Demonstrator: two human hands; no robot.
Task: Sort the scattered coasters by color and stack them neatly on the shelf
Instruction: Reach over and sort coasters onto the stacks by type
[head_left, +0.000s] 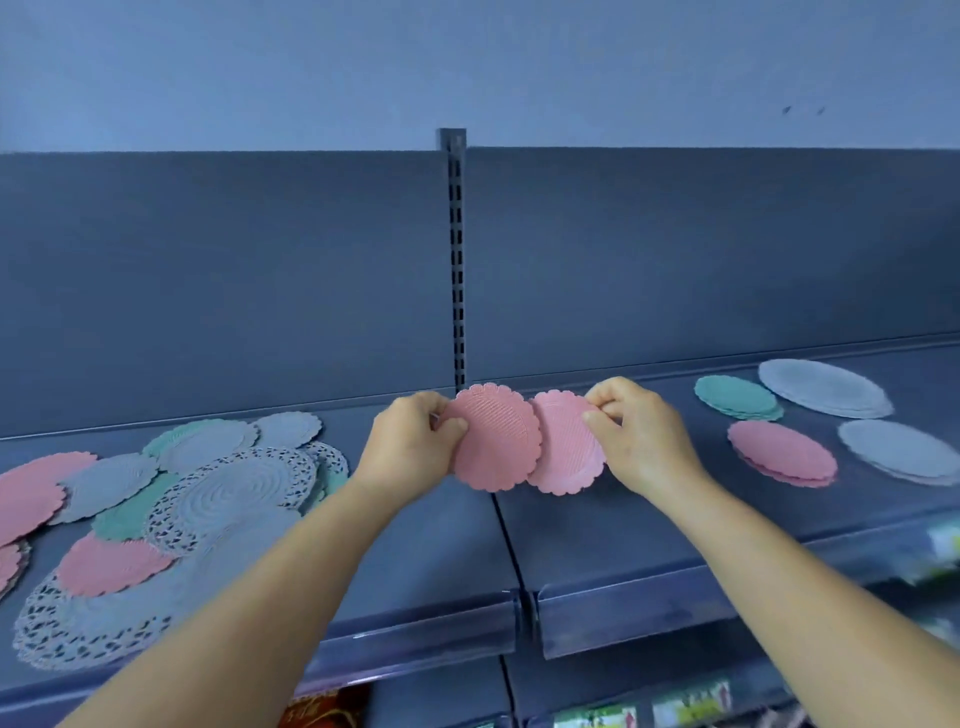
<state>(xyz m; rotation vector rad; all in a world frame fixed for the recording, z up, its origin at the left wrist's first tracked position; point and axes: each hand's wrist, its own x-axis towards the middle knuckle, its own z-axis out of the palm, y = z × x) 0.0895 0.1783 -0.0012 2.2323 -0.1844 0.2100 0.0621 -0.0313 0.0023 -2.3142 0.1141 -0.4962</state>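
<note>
My left hand (415, 441) pinches one pink scalloped round coaster (493, 436) at its left edge, thumb on the front face. My right hand (636, 434) pinches a second pink scalloped coaster (563, 449) at its right edge. The two overlap in the middle, the left one in front, held up above the dark grey metal shelf (623, 519), near the slotted upright post (456, 260). To the right lie sorted piles, well apart from each other: a pink stack (782, 451), a teal stack (737, 397), a large grey stack (826, 387) and a smaller grey stack (898, 449). To the left sprawls a mixed heap of pink, teal and grey coasters (130, 483) overlapping large grey lace doilies (239, 499). Nothing lies between my hands and the sorted piles.
</note>
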